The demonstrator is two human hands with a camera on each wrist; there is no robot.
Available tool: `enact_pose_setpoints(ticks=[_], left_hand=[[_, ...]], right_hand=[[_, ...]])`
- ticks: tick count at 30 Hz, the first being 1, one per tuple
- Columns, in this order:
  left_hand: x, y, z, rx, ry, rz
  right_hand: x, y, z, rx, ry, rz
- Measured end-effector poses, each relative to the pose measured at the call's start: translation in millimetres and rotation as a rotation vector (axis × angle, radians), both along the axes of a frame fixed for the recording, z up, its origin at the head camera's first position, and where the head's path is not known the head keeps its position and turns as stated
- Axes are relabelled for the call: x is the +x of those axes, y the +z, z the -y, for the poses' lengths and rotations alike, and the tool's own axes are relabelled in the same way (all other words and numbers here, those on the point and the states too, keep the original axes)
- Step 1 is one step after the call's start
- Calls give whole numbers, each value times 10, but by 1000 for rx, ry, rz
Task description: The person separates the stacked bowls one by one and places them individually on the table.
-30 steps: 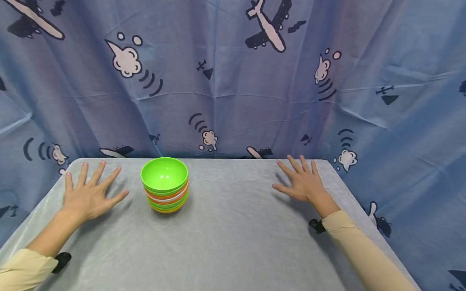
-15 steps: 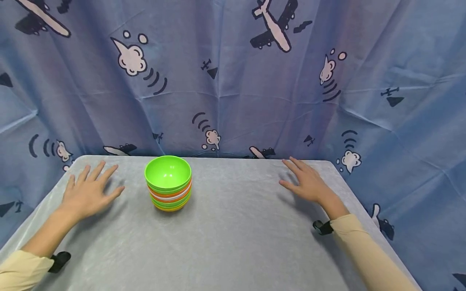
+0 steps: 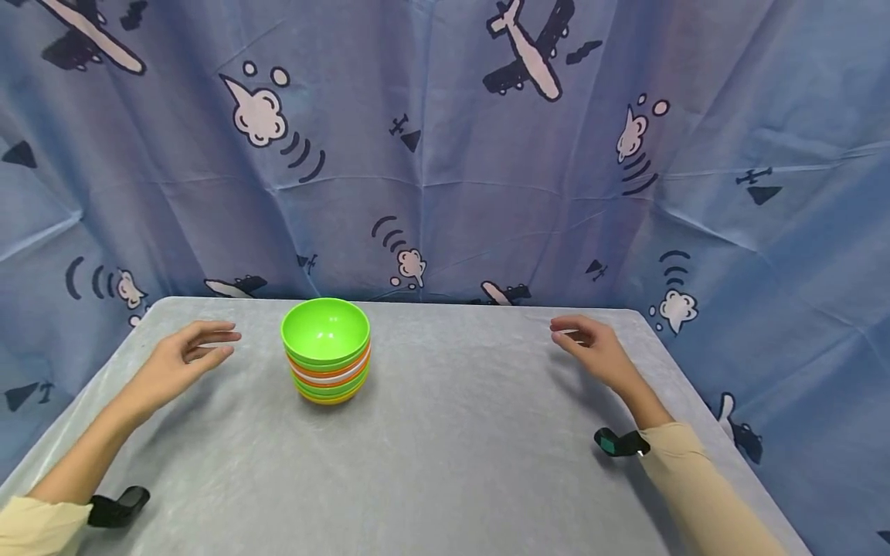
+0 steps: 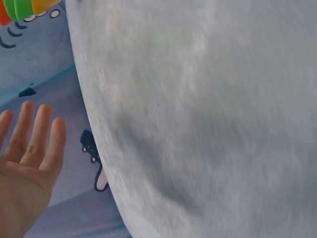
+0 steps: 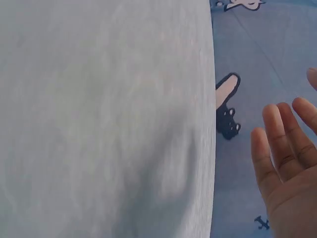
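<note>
A stack of nested bowls point(image 3: 325, 351) stands on the table left of centre in the head view, a bright green one on top, with orange, white, green and yellow rims below. To its left my left hand point(image 3: 182, 357) hovers over the table, palm turned inward, fingers loosely bent, holding nothing. Well to the right of the bowls, my right hand point(image 3: 596, 349) is also raised above the surface, fingers relaxed and empty. The left wrist view catches part of the bowls point(image 4: 29, 7) in its top corner. Both wrist views show loosely spread fingers.
A grey cloth-covered table point(image 3: 445, 448) spans the head view. Behind and beside it hangs a blue curtain point(image 3: 473, 154) printed with planes and clouds. A black wrist camera point(image 3: 120, 507) sits on the left wrist, another black camera point(image 3: 620, 442) on the right.
Both hands have turned from palms down with spread fingers to palms inward with fingers gently bent. The bowls have stayed on the table; the head view has shifted slightly.
</note>
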State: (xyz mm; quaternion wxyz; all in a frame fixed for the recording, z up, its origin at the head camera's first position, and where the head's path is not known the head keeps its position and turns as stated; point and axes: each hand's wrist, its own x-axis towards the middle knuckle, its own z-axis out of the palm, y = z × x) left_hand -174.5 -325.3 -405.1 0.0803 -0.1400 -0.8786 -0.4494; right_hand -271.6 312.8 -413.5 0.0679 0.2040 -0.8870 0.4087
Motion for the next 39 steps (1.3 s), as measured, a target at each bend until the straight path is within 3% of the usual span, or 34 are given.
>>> enact_pose_setpoints(ticks=[4,10,21,28,39], left_hand=[[-5,27,-101,148,-78,66],[-71,38,-246,247,-160,121],[-133,41,-439,296,-249,169],[-185,48,-558,317,-326,140],[-254,6,-638,341,-352,145]], right_hand=[[-12,4,97,-79,35,-3],[-67,18,289,-122,74,16],[-155,-10,685,-207,174,34],[-191,-10,942,-268,216,48],[-179,69,1450,-317,303,78]])
